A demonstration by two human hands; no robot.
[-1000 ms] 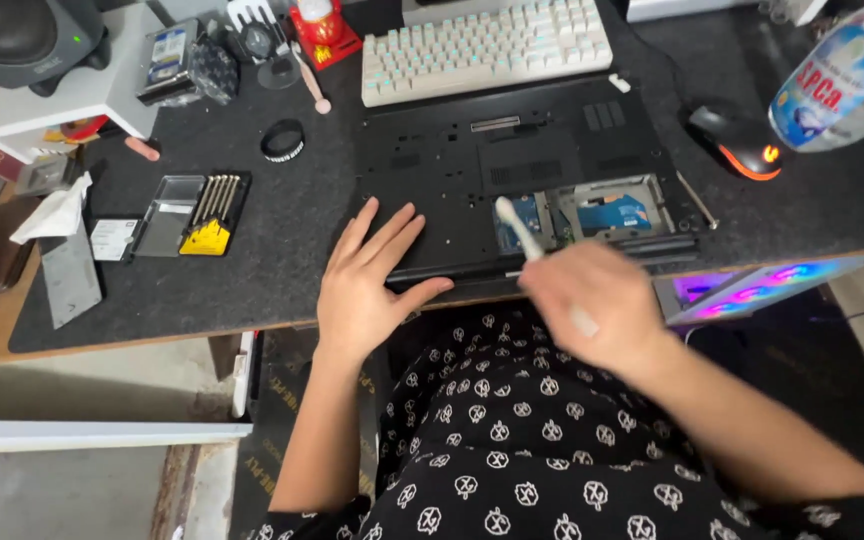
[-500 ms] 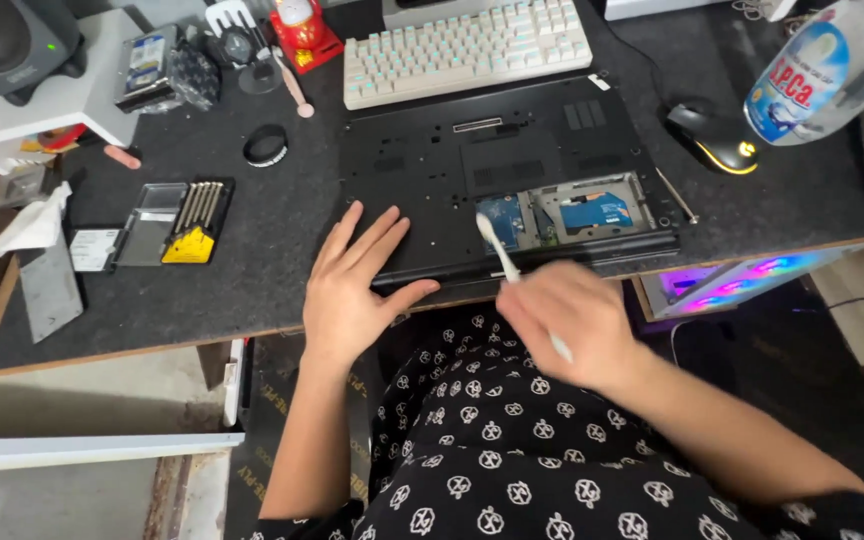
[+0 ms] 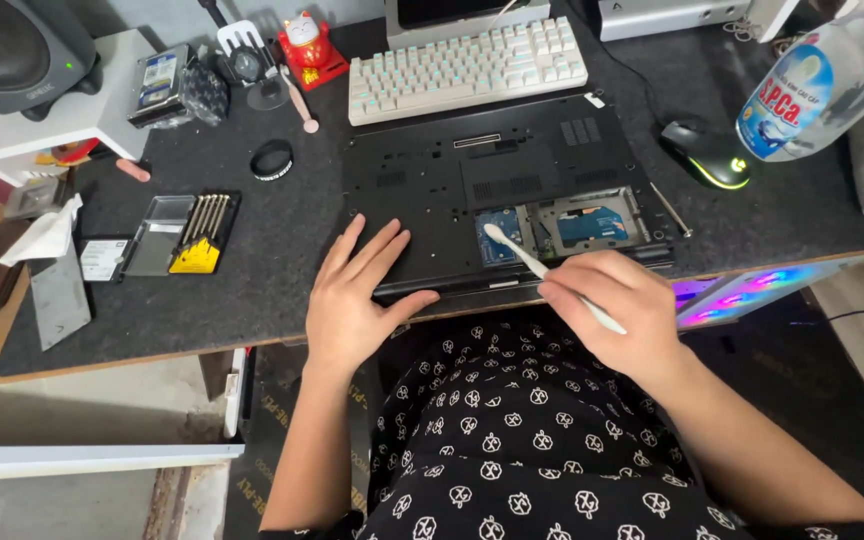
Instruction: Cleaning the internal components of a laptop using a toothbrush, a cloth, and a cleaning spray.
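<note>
A black laptop [image 3: 497,165] lies upside down on the dark desk mat, with an open bay [image 3: 562,225] at its near right showing blue circuit boards. My left hand [image 3: 357,295] rests flat on the laptop's near left edge, fingers spread. My right hand [image 3: 612,305] grips a white brush-like tool [image 3: 527,258], whose head sits at the left side of the open bay.
A white keyboard [image 3: 467,68] lies behind the laptop. A glowing mouse [image 3: 707,155] and a clear bottle [image 3: 817,85] are at the right. A screwdriver set [image 3: 192,225], a black ring [image 3: 272,158], a red cat figure [image 3: 307,48] and a speaker [image 3: 17,50] stand at the left.
My right hand has stayed on the white tool, whose head remains over the open bay. The view has shifted slightly. My left hand has not moved off the laptop.
</note>
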